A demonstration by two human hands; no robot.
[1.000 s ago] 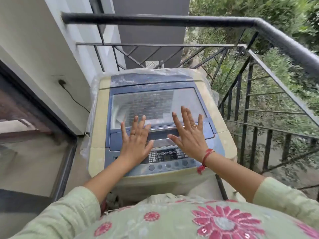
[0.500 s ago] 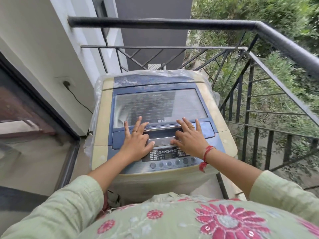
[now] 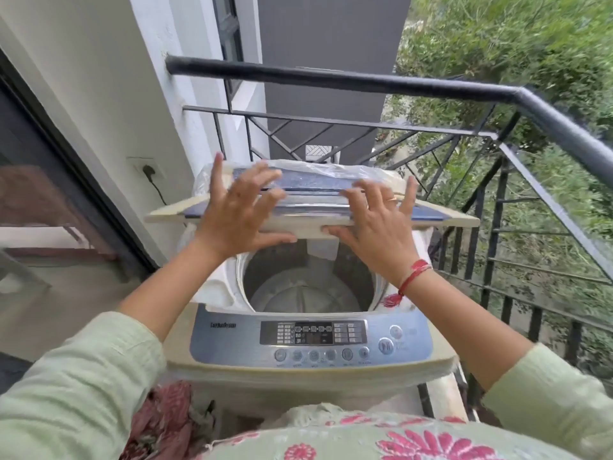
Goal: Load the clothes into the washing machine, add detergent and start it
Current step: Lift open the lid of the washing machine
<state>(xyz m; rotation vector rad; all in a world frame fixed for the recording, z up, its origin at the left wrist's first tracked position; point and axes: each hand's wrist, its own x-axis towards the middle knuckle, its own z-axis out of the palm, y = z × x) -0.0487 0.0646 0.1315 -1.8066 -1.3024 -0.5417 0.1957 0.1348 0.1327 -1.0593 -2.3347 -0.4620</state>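
Since half a second earlier, the lid (image 3: 311,190) had swung up off the washing machine (image 3: 219,343) and folded, baring the drum (image 3: 308,287) at centre. The left hand (image 3: 238,210) and right hand (image 3: 374,224) clamped its front edge, fingers splayed on top, thumbs beneath. It looked stiff, light and film-slick, so that edge seemed the best hold. Clothes (image 3: 166,423) lay at 7 o'clock, and the balcony railing (image 3: 365,83) ran from 12 to 3.

A white wall (image 3: 99,78) with a plugged socket (image 3: 146,167) stands left; black railing (image 3: 365,82) borders daylit green foliage (image 3: 514,44) and a grey building (image 3: 325,44).
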